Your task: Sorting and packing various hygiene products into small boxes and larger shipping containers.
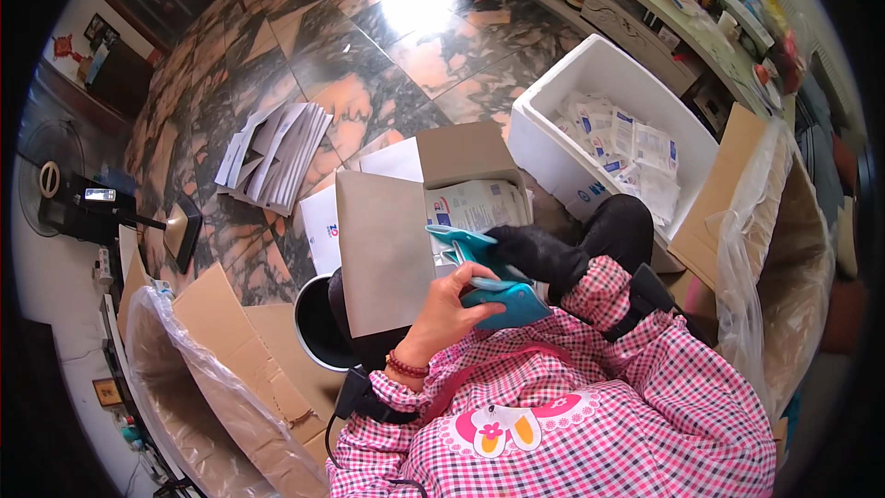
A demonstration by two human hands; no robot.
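Observation:
My left hand (449,306), bare with a red bead bracelet at the wrist, pinches the near part of a teal folded pouch (505,304) between thumb and fingers. A black glove covers my right hand (535,254), whose fingers close on the pouch's far flap. The pouch is spread partly apart, with something whitish showing inside that I cannot make out. Just beyond it, an open carton (384,254) with raised flaps sits at my lap. White printed packets (475,205) lie inside that carton, partly behind my hands.
At the right stands a white foam box (553,143) with many white packets. Flattened white cartons (277,152) are stacked on the floor at left. A black bin (323,323) is beside my lap. Plastic-lined cardboard boxes flank me, left (230,350) and right (728,194).

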